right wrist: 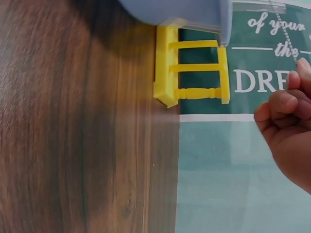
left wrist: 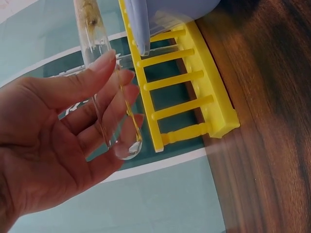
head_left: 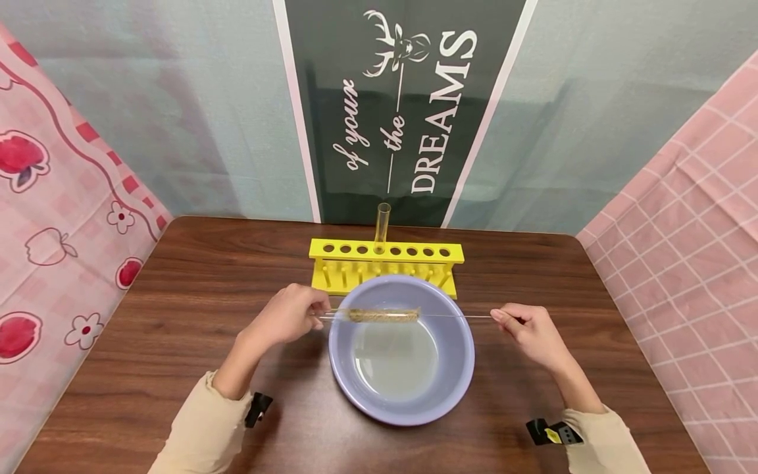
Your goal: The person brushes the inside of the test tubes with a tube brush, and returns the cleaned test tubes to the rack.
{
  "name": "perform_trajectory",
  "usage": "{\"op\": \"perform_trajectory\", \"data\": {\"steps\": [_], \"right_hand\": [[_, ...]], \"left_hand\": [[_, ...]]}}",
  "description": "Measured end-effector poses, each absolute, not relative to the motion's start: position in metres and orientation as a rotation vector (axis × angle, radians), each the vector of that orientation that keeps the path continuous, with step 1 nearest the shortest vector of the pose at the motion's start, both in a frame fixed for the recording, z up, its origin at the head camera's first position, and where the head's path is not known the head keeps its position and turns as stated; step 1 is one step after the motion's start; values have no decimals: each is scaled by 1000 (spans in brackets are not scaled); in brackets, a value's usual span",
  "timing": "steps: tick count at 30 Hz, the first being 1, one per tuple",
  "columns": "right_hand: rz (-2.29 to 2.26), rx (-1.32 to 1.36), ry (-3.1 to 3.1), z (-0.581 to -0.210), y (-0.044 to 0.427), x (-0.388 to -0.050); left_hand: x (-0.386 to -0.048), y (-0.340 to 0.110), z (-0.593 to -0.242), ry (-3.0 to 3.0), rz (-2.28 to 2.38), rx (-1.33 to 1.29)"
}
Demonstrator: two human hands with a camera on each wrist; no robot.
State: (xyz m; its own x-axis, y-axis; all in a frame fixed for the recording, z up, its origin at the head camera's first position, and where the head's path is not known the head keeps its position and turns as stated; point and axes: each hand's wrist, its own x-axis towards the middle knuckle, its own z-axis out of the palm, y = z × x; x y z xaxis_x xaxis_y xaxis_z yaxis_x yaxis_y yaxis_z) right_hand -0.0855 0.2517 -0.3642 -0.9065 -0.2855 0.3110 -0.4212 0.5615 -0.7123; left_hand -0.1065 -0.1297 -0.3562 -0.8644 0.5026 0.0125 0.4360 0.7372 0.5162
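My left hand holds a clear glass test tube by its rounded end, thumb on one side and fingers on the other. The tube lies level above the basin. Tan bristles of a test tube brush show inside the tube, towards its right end. To the right, my right hand pinches the brush's thin twisted wire between thumb and fingers. Below the tube is a lilac basin with cloudy-looking water in it.
Behind the basin stands a yellow test tube rack, with one clear tube upright in a hole. All stand on a dark wooden table. A printed cloth hangs beyond the back edge, and pink cloths hang at both sides.
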Motion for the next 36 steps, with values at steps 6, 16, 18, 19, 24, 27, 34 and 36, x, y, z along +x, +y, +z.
{"op": "perform_trajectory", "data": {"steps": [6,16,18,19,24,27,34,36], "right_hand": [[1137,650,-2524,-361,246,-81],[1358,596,-2583,-362,251,-80],[1427,553,-2637,-362,254,-81],[1452,536,-2659,-363,256,-82],[1537,413,-2761,-374,265,-91],[1687,318,-2776,-375,267,-94],[2262,203,-2630,-371,268,-97],[2369,210,-2598,-371,270,-98]], "left_hand": [[-108,-135,-355,2702,825,772],[-108,-136,-355,2701,821,786],[-106,-135,-356,2741,786,762],[-105,-135,-357,2761,769,747],[-99,-133,-361,2882,731,727],[-97,-132,-363,2960,709,751],[-91,-131,-367,3091,634,759],[-89,-130,-367,3120,624,751]]}}
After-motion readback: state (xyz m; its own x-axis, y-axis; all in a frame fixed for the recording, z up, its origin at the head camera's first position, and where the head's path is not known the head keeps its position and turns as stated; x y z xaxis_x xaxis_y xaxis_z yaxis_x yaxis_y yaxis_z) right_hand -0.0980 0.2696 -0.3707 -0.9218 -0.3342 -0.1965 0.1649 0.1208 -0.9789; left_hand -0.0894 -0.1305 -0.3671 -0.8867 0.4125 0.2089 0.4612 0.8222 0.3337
